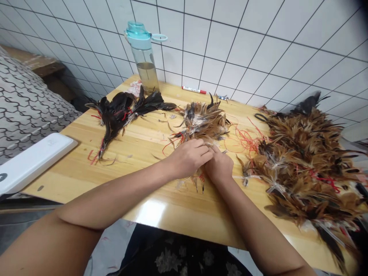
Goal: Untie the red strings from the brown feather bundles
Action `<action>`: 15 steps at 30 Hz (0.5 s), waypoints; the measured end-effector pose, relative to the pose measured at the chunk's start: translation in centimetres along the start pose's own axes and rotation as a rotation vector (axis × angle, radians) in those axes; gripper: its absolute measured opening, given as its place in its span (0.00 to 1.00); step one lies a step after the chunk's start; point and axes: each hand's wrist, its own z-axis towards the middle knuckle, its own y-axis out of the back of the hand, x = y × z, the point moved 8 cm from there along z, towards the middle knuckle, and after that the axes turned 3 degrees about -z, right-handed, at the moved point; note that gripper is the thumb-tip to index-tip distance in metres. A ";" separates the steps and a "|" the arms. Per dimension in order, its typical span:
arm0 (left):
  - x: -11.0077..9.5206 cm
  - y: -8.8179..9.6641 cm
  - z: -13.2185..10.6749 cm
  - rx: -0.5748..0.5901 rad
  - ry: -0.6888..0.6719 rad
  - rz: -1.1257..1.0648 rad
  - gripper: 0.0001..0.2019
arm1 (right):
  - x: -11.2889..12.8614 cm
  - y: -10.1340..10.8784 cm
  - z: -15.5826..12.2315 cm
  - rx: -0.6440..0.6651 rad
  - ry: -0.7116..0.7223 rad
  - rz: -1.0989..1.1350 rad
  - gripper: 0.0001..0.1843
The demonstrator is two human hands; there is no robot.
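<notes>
My left hand (192, 155) and my right hand (220, 164) meet over the table, knuckles almost touching. Both are closed, their fingertips pinching wispy feathers (212, 142) that are mostly hidden behind the fingers. Just beyond them lies a bunch of brown feathers (205, 120) with pale, fluffy quill ends. Beneath my right wrist a few small feathers (198, 183) and a bit of red thread (201, 176) show on the wood.
Black feather bunches (117, 111) tied with red thread lie left. A large brown feather pile (307, 161) covers the right side, beside tangled red thread (248, 140). A water bottle (146, 69) and red marker (194, 90) stand and lie near the tiled wall. A white device (37, 161) overhangs the left edge.
</notes>
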 end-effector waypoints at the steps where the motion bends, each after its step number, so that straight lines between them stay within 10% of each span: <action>1: 0.3 0.3 0.0 -0.007 -0.014 -0.007 0.11 | 0.5 0.0 -0.1 0.011 0.058 -0.018 0.13; 5: 3.2 0.9 -0.3 0.027 0.061 -0.200 0.11 | 2.2 -0.6 -0.7 0.109 0.278 0.068 0.12; 9: 5.9 0.4 -1.0 0.108 0.179 -0.539 0.11 | 2.7 -0.7 -0.9 0.150 0.373 0.665 0.12; 15: 6.1 -0.8 -1.0 0.059 0.295 -0.671 0.10 | 1.4 -2.1 -0.7 0.305 -0.063 1.802 0.21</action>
